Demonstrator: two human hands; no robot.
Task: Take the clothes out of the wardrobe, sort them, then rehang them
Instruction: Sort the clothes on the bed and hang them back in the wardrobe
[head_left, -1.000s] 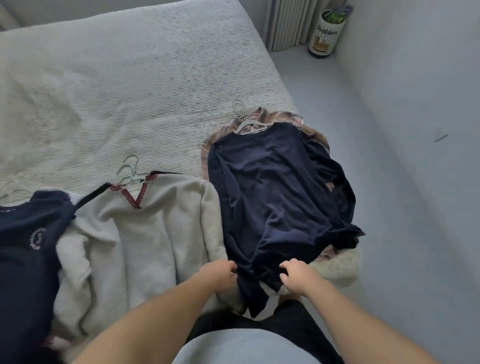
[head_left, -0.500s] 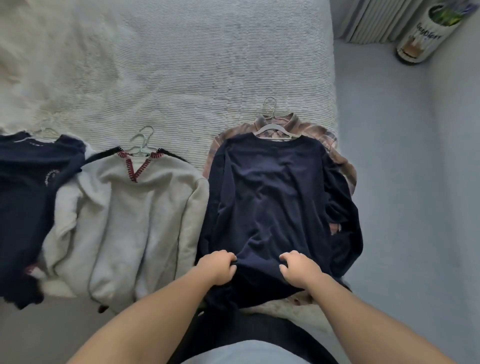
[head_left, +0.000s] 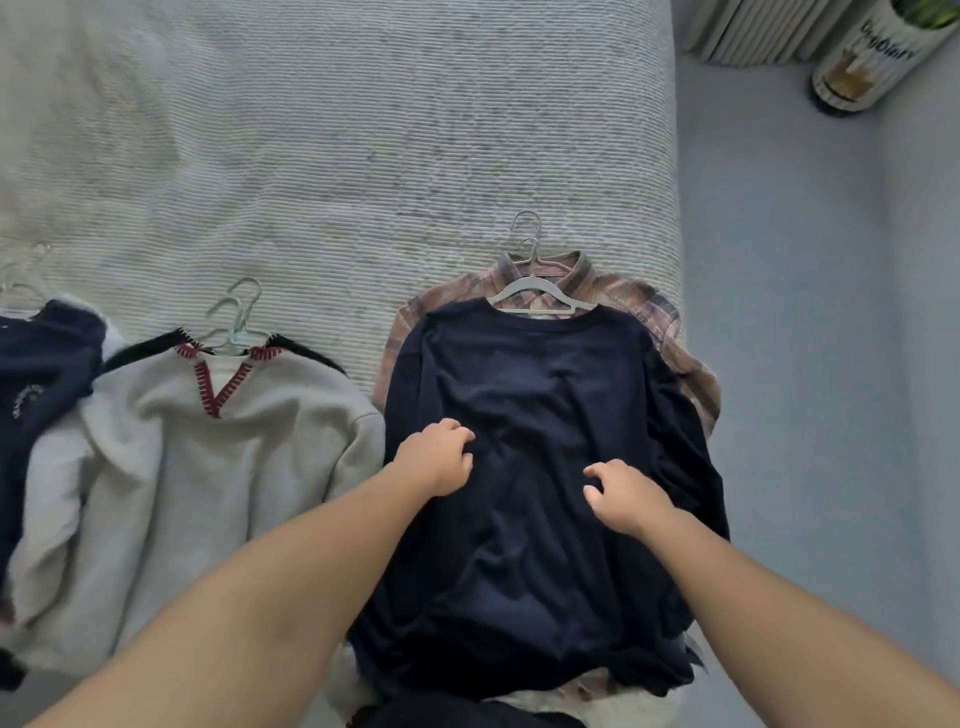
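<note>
Clothes lie in three piles across the near edge of a bed (head_left: 363, 130), which is covered in a pale ribbed spread and fills most of the view. To its right runs a grey floor (head_left: 810, 364), with a white radiator (head_left: 748, 31) and a printed cylindrical tin (head_left: 862, 57) at the top corner.

Largest of the garments is a navy long-sleeved top (head_left: 545, 545), spread flat on the right-hand pile with its neck on a white hanger (head_left: 540, 288). Under it shows a pink plaid shirt (head_left: 670, 332), whose collar and right shoulder stick out. Just beside it to the left lies a cream V-neck jumper (head_left: 208, 493) with red stitching at the neck, on pale hangers (head_left: 236, 322). At the far left edge is a dark navy sweatshirt (head_left: 36, 384) with a small embroidered mark, partly cut off by the frame.

Both bare forearms reach in from below. The left hand (head_left: 436, 457) rests on the chest of the navy top, its grip narrow, fingers curled into the cloth. The right hand (head_left: 628, 493) sits a little lower, fingers bent and touching the fabric; whether they pinch it I cannot tell.
</note>
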